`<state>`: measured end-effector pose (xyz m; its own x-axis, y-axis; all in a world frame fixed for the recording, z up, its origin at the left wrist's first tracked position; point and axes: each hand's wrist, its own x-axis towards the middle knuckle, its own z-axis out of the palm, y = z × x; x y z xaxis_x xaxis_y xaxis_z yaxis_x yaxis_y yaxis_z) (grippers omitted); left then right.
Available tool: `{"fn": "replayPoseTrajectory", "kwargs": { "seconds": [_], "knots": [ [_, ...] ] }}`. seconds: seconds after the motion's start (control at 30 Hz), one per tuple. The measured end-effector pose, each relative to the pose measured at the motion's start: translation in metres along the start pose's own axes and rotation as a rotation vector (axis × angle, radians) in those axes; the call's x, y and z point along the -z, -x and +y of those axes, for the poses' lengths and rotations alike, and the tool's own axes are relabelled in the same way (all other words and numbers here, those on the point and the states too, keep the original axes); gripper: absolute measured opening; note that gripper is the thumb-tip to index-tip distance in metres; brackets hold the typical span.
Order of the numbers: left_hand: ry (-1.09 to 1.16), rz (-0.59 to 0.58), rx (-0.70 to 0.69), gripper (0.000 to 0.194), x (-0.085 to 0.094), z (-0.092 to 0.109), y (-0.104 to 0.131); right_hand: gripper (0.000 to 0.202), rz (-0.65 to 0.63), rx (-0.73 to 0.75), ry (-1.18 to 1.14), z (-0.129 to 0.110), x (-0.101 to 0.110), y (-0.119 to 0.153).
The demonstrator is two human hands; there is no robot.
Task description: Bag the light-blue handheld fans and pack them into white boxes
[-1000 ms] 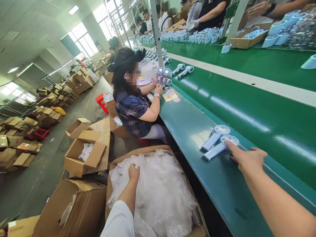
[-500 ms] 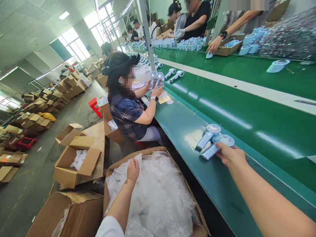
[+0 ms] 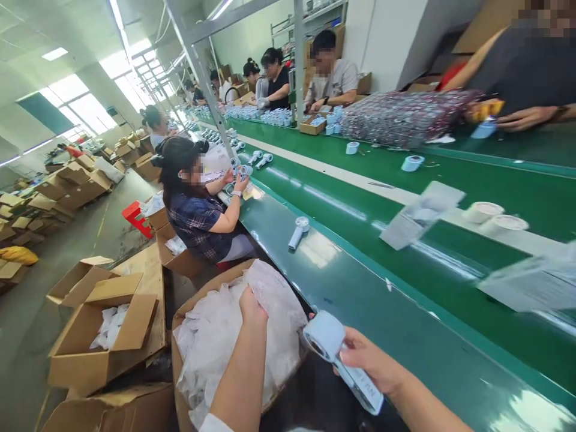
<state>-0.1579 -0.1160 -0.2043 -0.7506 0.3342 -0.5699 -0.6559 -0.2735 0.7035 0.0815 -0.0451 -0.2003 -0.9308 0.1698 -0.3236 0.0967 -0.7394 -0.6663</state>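
Note:
My right hand (image 3: 366, 357) is closed around a light-blue handheld fan (image 3: 326, 336), its round head up and its lettered handle slanting down to the right, over the bench's near edge. Over the large carton (image 3: 180, 336), my left hand (image 3: 252, 309) is closed on a translucent plastic bag (image 3: 274, 294), which spreads out to the right of the fingers. Many similar bags (image 3: 216, 324) fill that carton. A second handheld fan (image 3: 299, 233) lies on the green bench (image 3: 355, 288) further ahead.
A seated co-worker (image 3: 193, 210) handles fans at the bench ahead on the left. Open cartons (image 3: 85, 360) stand on the floor at left. The green conveyor (image 3: 333, 195) carries fan parts and blurred white packets (image 3: 423, 213). More people work along its far side.
My right hand has lifted one fan from the bench and brought it nearer, turned over. My left hand has raised a bag from the pile. The view has swung right.

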Motion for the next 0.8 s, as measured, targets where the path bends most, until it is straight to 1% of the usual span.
{"fn": "replayPoseTrajectory", "kwargs": {
  "seconds": [0.07, 0.13, 0.2, 0.27, 0.3, 0.33, 0.37, 0.4, 0.43, 0.47, 0.5, 0.57, 0.6, 0.67, 0.73, 0.8],
  "knots": [
    [-0.068, -0.016, 0.036, 0.015, -0.016, -0.017, 0.023, 0.054, -0.017, 0.046, 0.005, 0.003, -0.007, 0.020],
    [-0.153, -0.016, 0.010, 0.013, -0.025, -0.027, 0.046, 0.048, 0.034, 0.081, 0.009, 0.000, -0.007, 0.035],
    [-0.218, 0.011, -0.084, 0.013, -0.029, -0.029, 0.071, 0.044, 0.120, 0.107, -0.027, -0.005, -0.002, 0.049],
    [-0.251, 0.046, -0.231, 0.019, -0.027, -0.025, 0.101, 0.045, 0.186, 0.125, -0.089, -0.010, 0.003, 0.063],
    [-0.301, 0.013, -0.325, 0.022, -0.025, -0.024, 0.117, 0.045, 0.201, 0.134, -0.111, -0.011, 0.006, 0.070],
    [-0.393, -0.078, -0.412, 0.026, -0.023, -0.023, 0.133, 0.045, 0.205, 0.146, -0.124, -0.013, 0.008, 0.076],
    [-0.528, -0.226, -0.472, 0.030, -0.022, -0.024, 0.149, 0.046, 0.199, 0.156, -0.129, -0.013, 0.009, 0.083],
    [-0.684, -0.407, -0.485, 0.032, -0.021, -0.026, 0.164, 0.046, 0.187, 0.168, -0.129, -0.014, 0.009, 0.089],
    [-0.824, -0.580, -0.443, 0.033, -0.021, -0.030, 0.176, 0.047, 0.172, 0.180, -0.131, -0.014, 0.008, 0.094],
    [-0.917, -0.708, -0.352, 0.033, -0.022, -0.035, 0.186, 0.047, 0.159, 0.193, -0.137, -0.013, 0.008, 0.098],
    [-0.942, -0.768, -0.233, 0.035, -0.024, -0.042, 0.194, 0.048, 0.150, 0.205, -0.150, -0.012, 0.007, 0.102],
    [-0.879, -0.762, -0.042, 0.040, -0.027, -0.055, 0.203, 0.049, 0.142, 0.225, -0.196, -0.009, 0.006, 0.108],
    [-0.836, -0.747, 0.020, 0.042, -0.028, -0.062, 0.206, 0.050, 0.141, 0.234, -0.225, -0.007, 0.006, 0.111],
    [-0.796, -0.728, 0.091, 0.045, -0.028, -0.075, 0.209, 0.050, 0.127, 0.252, -0.270, -0.003, 0.008, 0.117],
    [-0.808, -0.664, 0.082, 0.041, -0.026, -0.085, 0.212, 0.050, 0.099, 0.273, -0.280, 0.000, 0.011, 0.125],
    [-0.840, -0.569, 0.010, 0.036, -0.024, -0.091, 0.213, 0.049, 0.086, 0.290, -0.261, -0.001, 0.015, 0.137]
  ]
}}
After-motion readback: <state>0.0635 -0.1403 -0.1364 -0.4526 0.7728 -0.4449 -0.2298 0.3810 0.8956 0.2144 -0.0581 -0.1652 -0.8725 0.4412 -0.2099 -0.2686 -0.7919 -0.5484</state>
